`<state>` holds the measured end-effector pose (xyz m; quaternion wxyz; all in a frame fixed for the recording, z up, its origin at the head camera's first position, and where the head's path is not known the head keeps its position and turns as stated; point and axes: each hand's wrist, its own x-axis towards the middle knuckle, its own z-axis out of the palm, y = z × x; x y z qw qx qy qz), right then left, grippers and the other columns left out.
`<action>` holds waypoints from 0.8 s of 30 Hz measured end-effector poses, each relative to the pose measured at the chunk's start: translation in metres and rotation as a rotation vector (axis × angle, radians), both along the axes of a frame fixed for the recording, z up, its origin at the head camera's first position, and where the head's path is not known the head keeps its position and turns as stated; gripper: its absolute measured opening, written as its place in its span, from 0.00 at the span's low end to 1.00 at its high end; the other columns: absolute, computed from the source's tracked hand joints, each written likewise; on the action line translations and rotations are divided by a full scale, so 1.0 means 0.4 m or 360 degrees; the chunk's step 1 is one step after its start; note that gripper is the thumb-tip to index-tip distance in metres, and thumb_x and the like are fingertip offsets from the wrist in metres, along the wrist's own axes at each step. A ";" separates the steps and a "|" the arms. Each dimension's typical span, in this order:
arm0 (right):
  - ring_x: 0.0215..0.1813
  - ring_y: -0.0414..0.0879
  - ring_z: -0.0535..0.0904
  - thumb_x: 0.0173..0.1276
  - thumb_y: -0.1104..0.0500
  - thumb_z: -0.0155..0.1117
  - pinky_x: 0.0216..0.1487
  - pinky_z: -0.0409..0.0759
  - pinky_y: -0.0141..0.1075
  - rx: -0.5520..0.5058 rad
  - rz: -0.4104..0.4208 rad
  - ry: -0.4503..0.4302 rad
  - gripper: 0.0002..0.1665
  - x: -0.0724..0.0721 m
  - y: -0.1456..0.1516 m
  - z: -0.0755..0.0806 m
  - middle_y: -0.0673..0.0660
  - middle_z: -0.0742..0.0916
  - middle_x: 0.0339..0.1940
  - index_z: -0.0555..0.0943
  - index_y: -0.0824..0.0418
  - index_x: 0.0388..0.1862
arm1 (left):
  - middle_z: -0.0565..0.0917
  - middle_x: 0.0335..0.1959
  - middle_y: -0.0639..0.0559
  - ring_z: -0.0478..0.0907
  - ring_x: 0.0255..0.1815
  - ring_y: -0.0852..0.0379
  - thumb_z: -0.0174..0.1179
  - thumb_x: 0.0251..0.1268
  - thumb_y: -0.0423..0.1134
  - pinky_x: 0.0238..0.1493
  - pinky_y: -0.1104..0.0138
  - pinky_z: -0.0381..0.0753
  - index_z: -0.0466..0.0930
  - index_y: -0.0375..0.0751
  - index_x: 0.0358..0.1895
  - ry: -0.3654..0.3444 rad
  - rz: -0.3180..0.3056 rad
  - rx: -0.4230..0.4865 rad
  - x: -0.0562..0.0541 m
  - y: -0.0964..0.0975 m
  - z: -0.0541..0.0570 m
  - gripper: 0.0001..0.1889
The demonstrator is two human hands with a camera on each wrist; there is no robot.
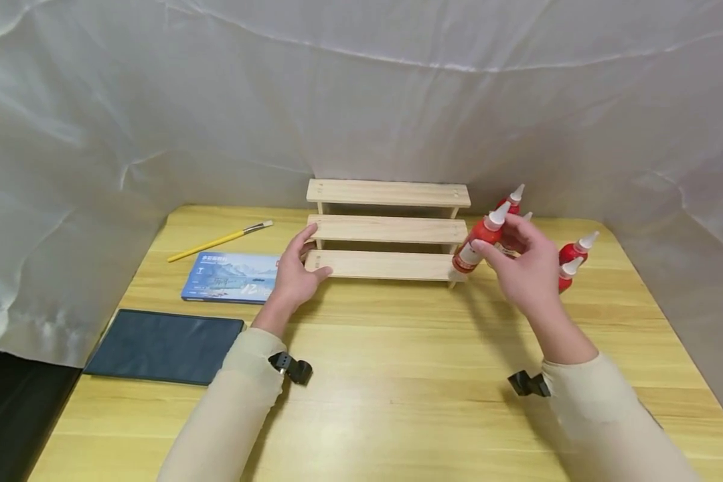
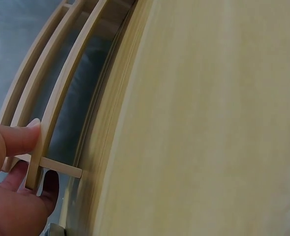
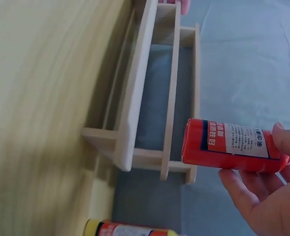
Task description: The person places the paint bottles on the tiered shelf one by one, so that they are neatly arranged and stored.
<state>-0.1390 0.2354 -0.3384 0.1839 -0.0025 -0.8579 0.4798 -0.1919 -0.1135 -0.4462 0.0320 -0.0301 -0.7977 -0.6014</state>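
A three-tier wooden step rack (image 1: 385, 229) stands at the back of the table. My left hand (image 1: 296, 271) grips its left end, with the thumb on the lowest step and the fingers around the end, as the left wrist view (image 2: 16, 177) shows. My right hand (image 1: 530, 268) pinches a red squeeze bottle (image 1: 478, 244) with a white pointed nozzle, held tilted in the air near the rack's right end. In the right wrist view the bottle (image 3: 233, 147) shows a printed white and red label and its base points at the rack.
More red bottles (image 1: 572, 252) stand to the right, some partly behind my right hand. One lower bottle (image 3: 130, 229) has a yellow base. At left lie a yellow paintbrush (image 1: 219, 242), a blue flat box (image 1: 231, 278) and a dark tablet-like slab (image 1: 165, 346). Grey cloth (image 1: 397, 100) hangs behind.
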 end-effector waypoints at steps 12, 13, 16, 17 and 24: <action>0.49 0.44 0.80 0.61 0.62 0.76 0.47 0.81 0.29 -0.0058 0.0255 0.0141 0.28 -0.079 -0.072 0.048 0.56 0.85 0.53 0.81 0.60 0.61 | 0.64 0.75 0.55 0.68 0.68 0.52 0.68 0.57 0.21 0.74 0.57 0.57 0.61 0.51 0.77 0.0038 -0.0027 0.0009 -0.001 -0.005 -0.002 0.45; 0.50 0.45 0.80 0.61 0.63 0.76 0.48 0.81 0.31 -0.0067 0.0278 0.0145 0.27 -0.085 -0.078 0.052 0.56 0.85 0.52 0.81 0.60 0.61 | 0.64 0.75 0.55 0.68 0.68 0.52 0.68 0.57 0.21 0.74 0.57 0.57 0.61 0.51 0.77 0.0038 -0.0026 0.0009 -0.001 -0.005 -0.002 0.45; 0.50 0.45 0.81 0.61 0.65 0.76 0.52 0.82 0.35 -0.0083 0.0333 0.0178 0.27 -0.105 -0.092 0.062 0.57 0.86 0.52 0.81 0.62 0.60 | 0.64 0.75 0.56 0.68 0.67 0.53 0.68 0.57 0.21 0.74 0.57 0.57 0.61 0.51 0.77 0.0035 -0.0021 0.0007 -0.003 -0.005 -0.002 0.45; 0.50 0.45 0.81 0.61 0.65 0.76 0.52 0.82 0.35 -0.0086 0.0344 0.0186 0.27 -0.111 -0.096 0.066 0.57 0.86 0.52 0.81 0.62 0.60 | 0.64 0.74 0.56 0.68 0.67 0.53 0.68 0.57 0.21 0.74 0.57 0.57 0.61 0.51 0.77 0.0034 -0.0020 0.0004 -0.003 -0.005 -0.002 0.45; 0.52 0.46 0.81 0.61 0.62 0.76 0.55 0.80 0.38 -0.0151 0.0404 0.0132 0.25 -0.156 -0.128 0.090 0.55 0.85 0.51 0.82 0.61 0.58 | 0.64 0.75 0.55 0.69 0.67 0.52 0.69 0.57 0.21 0.73 0.57 0.58 0.61 0.50 0.77 0.0045 -0.0022 -0.0001 -0.002 -0.004 0.000 0.45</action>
